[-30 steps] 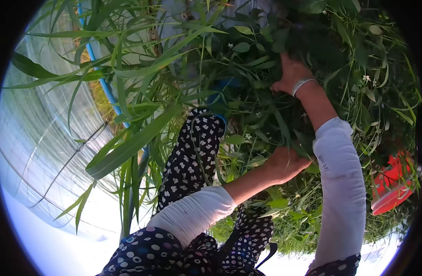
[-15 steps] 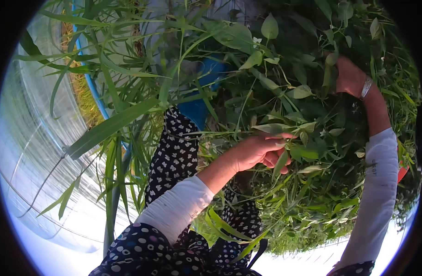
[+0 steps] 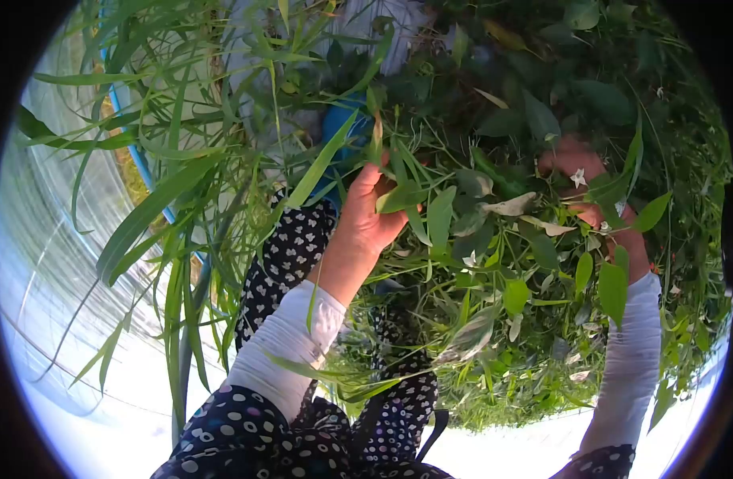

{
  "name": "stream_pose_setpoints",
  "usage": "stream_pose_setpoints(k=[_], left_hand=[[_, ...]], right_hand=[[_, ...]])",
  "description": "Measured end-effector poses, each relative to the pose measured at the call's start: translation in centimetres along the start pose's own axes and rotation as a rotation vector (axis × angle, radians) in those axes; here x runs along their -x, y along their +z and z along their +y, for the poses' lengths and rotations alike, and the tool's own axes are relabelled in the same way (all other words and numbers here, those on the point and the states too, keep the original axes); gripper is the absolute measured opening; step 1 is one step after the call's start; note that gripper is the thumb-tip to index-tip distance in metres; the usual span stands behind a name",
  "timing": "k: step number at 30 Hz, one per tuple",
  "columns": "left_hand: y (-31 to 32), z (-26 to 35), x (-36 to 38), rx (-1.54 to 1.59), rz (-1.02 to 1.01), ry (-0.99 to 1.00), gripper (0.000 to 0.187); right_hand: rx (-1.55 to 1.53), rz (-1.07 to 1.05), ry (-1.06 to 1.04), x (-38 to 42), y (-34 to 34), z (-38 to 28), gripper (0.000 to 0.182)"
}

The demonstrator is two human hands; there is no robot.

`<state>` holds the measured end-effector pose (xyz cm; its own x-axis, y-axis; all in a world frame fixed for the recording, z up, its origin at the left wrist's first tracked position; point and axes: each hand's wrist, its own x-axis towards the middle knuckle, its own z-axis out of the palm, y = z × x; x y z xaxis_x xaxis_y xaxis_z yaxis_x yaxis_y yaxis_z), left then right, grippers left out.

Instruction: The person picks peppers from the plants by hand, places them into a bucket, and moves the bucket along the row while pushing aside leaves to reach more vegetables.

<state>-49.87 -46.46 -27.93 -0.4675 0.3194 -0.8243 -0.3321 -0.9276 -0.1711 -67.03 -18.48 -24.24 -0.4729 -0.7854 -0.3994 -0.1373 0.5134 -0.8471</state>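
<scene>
In my head view, the left hand point(image 3: 365, 219) is left of the frame's centre, half-curled against leaves of a white-flowered plant point(image 3: 517, 295) filling the right half. Foliage partly covers the right hand point(image 3: 576, 172), at right. I can't tell whether either grips.

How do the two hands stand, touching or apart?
Apart: the head view shows the left hand and right hand well separated, with leaves between them.

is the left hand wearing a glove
No, the left hand is bare, with skin showing down to the white sleeve.
</scene>
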Motion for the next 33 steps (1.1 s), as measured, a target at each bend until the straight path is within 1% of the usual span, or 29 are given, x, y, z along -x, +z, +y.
stream_pose_setpoints(k=[1, 3, 4, 5, 6, 8, 9, 10, 12, 14, 16, 17, 19, 20, 21, 22, 23, 24, 25, 27, 28, 29, 31, 32, 33], left_hand=[[0.4, 0.0, -0.2, 0.000, 0.002, 0.000, 0.030], [0.9, -0.4, -0.8, 0.110, 0.066, -0.001, 0.026], [1.2, -0.5, -0.8, -0.121, 0.117, 0.046, 0.030], [1.5, -0.7, -0.8, -0.124, 0.117, 0.041, 0.030], [1.7, -0.9, -0.7, -0.114, 0.069, 0.013, 0.028], [3.0, -1.5, 0.4, -0.121, -0.058, -0.056, 0.027], [3.8, -2.2, 1.0, -0.118, -0.061, -0.061, 0.027], [4.4, -3.2, 1.7, -0.285, -0.105, -0.048, 0.027], [5.4, -5.2, 3.4, -0.613, -0.174, -0.016, 0.028], [6.5, -6.7, 5.4, -0.952, -0.237, 0.027, 0.031], [5.7, -8.2, 6.4, -0.768, -0.206, -0.102, 0.035], [5.8, -8.5, 6.7, -0.725, -0.162, -0.176, 0.034], [5.6, -7.6, 7.1, -0.946, -0.231, -0.140, 0.029], [6.4, -7.7, 7.6, -0.853, -0.142, -0.249, 0.025], [5.8, -8.1, 7.8, -0.844, -0.141, -0.258, 0.025], [4.8, -8.7, 7.7, -0.720, -0.141, -0.286, 0.030], [5.2, -8.8, 7.7, -0.853, -0.128, -0.259, 0.027], [5.6, -8.9, 7.7, -0.986, -0.112, -0.234, 0.025], [5.3, -9.2, 7.6, -0.973, -0.116, -0.243, 0.025], [4.3, -9.9, 7.6, -0.842, -0.119, -0.221, 0.023], [4.9, -9.6, 7.7, -0.912, -0.160, -0.155, 0.022], [4.8, -9.6, 7.7, -0.909, -0.156, -0.159, 0.022], [4.6, -9.7, 7.7, -0.953, -0.156, -0.180, 0.022], [5.2, -9.6, 7.7, -0.909, -0.155, -0.255, 0.024], [5.5, -9.7, 7.8, -0.913, -0.149, -0.246, 0.024]], right_hand=[[0.235, -0.141, 0.030, -0.3, -0.1, -0.9, 0.030], [0.314, -0.186, 0.128, 0.5, 0.7, -0.8, 0.029], [0.415, -0.093, 0.022, 1.0, 1.2, -0.2, 0.026], [0.510, -0.025, 0.008, 1.6, 2.5, 1.0, 0.025], [0.603, 0.044, 0.000, 2.3, 3.8, 2.1, 0.025], [0.565, 0.055, 0.022, 2.9, 5.1, 1.8, 0.028], [0.532, 0.057, 0.039, 3.1, 5.1, 1.7, 0.031], [0.535, 0.053, 0.046, 3.6, 5.8, 2.3, 0.031], [0.584, 0.128, 0.073, 4.3, 7.4, 3.7, 0.032], [0.635, 0.133, 0.087, 4.5, 7.7, 3.0, 0.035], [0.688, 0.132, 0.112, 4.7, 8.1, 2.1, 0.039], [0.617, 0.227, 0.078, 4.6, 7.9, 1.5, 0.044], [0.543, 0.318, 0.052, 4.6, 7.7, -0.6, 0.050], [0.442, 0.331, 0.189, 5.0, 7.3, -2.3, 0.054], [0.343, 0.342, 0.325, 5.5, 6.5, -3.9, 0.059], [0.304, 0.364, 0.341, 6.2, 5.3, -5.2, 0.061], [0.269, 0.386, 0.362, 7.0, 4.0, -6.6, 0.062], [0.256, 0.478, 0.400, 7.9, 2.8, -8.3, 0.060], [0.246, 0.573, 0.430, 8.6, 1.5, -10.0, 0.058], [0.202, 0.875, 0.623, 9.0, 0.7, -14.8, 0.043], [0.015, 0.907, 0.626, 9.6, 0.7, -17.7, 0.036], [-0.175, 0.937, 0.628, 9.7, 1.2, -19.6, 0.030], [-0.265, 0.458, 0.610, 7.7, 3.9, -20.9, 0.022], [-0.242, 0.445, 0.729, 7.7, 5.5, -19.3, 0.024], [-0.221, 0.430, 0.838, 7.6, 7.7, -17.1, 0.027]])
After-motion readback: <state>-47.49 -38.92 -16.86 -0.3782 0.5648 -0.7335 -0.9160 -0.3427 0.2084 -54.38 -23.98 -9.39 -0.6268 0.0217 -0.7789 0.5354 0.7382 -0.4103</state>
